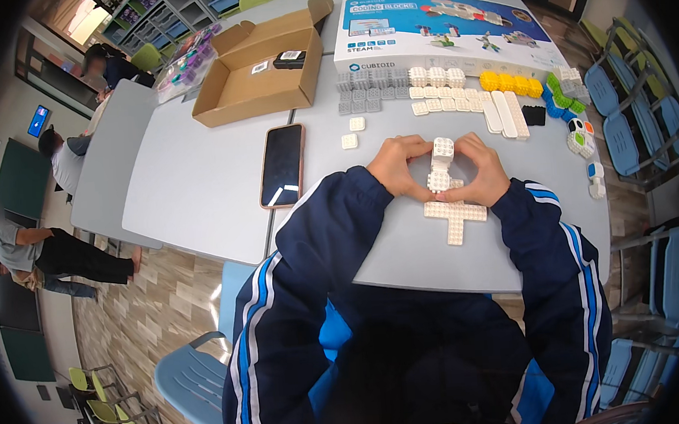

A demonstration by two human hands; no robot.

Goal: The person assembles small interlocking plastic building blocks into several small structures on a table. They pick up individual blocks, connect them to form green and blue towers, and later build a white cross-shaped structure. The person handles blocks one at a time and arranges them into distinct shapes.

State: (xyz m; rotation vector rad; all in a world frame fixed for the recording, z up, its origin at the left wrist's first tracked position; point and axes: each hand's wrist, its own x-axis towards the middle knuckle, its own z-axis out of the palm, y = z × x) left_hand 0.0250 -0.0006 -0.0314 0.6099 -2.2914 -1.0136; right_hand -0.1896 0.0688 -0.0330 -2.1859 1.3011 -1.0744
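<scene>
Between my fingers stands a short stack of white building blocks [442,149], studded on the side that shows. My left hand [399,166] curls in from the left, thumb and fingertips against the stack. From the other side my right hand [481,169] grips it the same way, its thumb low on the blocks. Just below, a flat white cross-shaped plate [455,215] made of studded strips lies on the table [406,266]. Its upper arm runs under the stack; whether the two are joined I cannot tell.
Gray blocks [359,100], white blocks [448,104], yellow blocks [511,83] and green blocks [570,95] are lined up before a large printed box [437,32]. Two small white pieces [354,132] lie left of them. A phone [282,165] and an open cardboard box [224,78] are farther left.
</scene>
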